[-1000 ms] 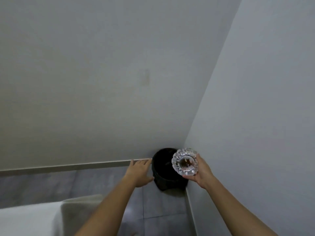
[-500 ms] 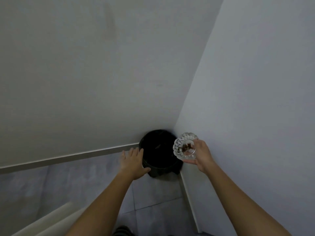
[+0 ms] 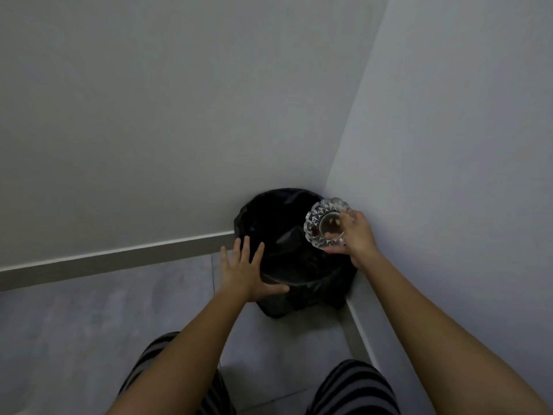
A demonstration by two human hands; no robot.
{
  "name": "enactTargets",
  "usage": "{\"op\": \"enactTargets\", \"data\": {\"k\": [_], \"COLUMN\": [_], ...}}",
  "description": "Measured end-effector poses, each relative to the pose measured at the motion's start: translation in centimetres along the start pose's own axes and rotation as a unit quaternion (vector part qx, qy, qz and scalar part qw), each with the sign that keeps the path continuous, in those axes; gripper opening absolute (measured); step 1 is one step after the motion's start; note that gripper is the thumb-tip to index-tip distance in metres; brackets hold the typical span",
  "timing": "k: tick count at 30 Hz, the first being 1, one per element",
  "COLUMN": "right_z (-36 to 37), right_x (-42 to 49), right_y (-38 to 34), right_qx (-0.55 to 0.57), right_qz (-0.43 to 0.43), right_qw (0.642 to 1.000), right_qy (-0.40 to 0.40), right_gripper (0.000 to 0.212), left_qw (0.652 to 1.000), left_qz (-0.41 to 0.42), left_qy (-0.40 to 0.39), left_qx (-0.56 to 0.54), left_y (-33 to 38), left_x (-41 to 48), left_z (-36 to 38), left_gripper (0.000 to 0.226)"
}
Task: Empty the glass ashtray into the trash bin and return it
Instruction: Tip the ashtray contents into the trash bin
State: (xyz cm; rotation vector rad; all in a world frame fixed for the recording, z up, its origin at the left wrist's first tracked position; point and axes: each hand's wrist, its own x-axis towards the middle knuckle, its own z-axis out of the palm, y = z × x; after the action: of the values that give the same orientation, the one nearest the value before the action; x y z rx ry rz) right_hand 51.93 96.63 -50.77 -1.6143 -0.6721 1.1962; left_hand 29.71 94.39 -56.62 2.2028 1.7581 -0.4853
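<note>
A black trash bin lined with a black bag stands on the floor in the corner of two walls. My right hand grips the cut-glass ashtray by its right rim and holds it tilted over the bin's right side. Brown bits lie inside the ashtray near its lower left rim. My left hand is spread flat with fingers apart, resting on the bin's near left rim, thumb along the edge.
Pale walls meet right behind the bin, with a skirting board along the left wall and another along the right. Grey floor tiles lie to the left. My striped trouser knees show at the bottom.
I have come closer and look further down, so the bin appears larger. The ashtray has tipped further towards the bin and its brown bits slid towards the lower rim. My left hand settled on the rim.
</note>
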Motion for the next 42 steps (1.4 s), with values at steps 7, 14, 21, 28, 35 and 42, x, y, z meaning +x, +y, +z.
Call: {"op": "enactTargets", "data": {"k": [7, 14, 21, 28, 35, 42], "right_z": [0.0, 0.4, 1.8, 2.1, 1.3, -0.6], "right_x": [0.5, 0.2, -0.8, -1.1, -1.8, -2.4], "right_y": [1.4, 0.5, -1.4, -1.0, -0.1, 2.4], "right_qx": [-0.046, -0.118, -0.392, -0.636, -0.686, -0.721], "right_qz": [-0.036, -0.046, -0.187, -0.362, -0.437, -0.609], "right_qw": [0.998, 0.992, 0.899, 0.681, 0.581, 0.328], "right_qy": [0.038, 0.003, 0.044, -0.028, -0.003, -0.043], "right_gripper": [0.030, 0.027, 0.038, 0.047, 0.048, 0.031], "left_qw": [0.998, 0.998, 0.999, 0.996, 0.994, 0.993], "left_qz": [0.000, -0.035, -0.035, -0.040, -0.043, -0.046], "left_qy": [0.024, 0.007, -0.015, -0.028, -0.015, -0.012], "left_qx": [-0.049, -0.047, -0.027, -0.076, -0.097, -0.110], "left_y": [-0.2, -0.1, -0.1, 0.0, 0.1, 0.1], "left_x": [0.9, 0.8, 0.7, 0.9, 0.8, 0.5], "left_z": [1.1, 0.4, -0.2, 0.0, 0.3, 0.3], "left_gripper": [0.127, 0.133, 0.136, 0.138, 0.140, 0.138]}}
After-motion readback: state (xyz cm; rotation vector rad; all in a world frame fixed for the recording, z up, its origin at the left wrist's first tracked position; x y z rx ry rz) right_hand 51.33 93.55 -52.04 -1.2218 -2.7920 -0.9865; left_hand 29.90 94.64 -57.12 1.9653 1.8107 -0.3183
